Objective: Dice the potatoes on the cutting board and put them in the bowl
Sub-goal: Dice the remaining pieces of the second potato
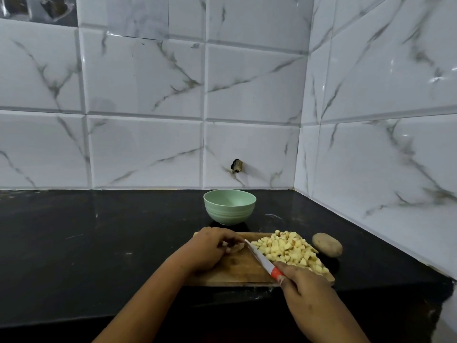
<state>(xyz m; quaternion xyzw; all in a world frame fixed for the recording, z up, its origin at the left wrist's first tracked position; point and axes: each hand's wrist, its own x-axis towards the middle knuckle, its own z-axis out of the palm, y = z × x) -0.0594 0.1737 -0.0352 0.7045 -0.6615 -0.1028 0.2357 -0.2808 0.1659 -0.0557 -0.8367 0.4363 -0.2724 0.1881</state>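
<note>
A wooden cutting board [237,271] lies on the black counter. A heap of pale diced potato [289,250] covers its right half. My left hand [210,248] curls over a small potato piece [235,248] on the board's left part. My right hand [306,290] grips the red handle of a white-bladed knife [259,257], whose tip meets that piece. A light green bowl [230,206] stands empty just behind the board. One whole unpeeled potato [327,244] rests on the counter to the right of the board.
The black counter [99,243] stretches to the left. White marble-patterned tiled walls [148,144] close the back and the right side, forming a corner behind the bowl. The counter's front edge runs just below the board.
</note>
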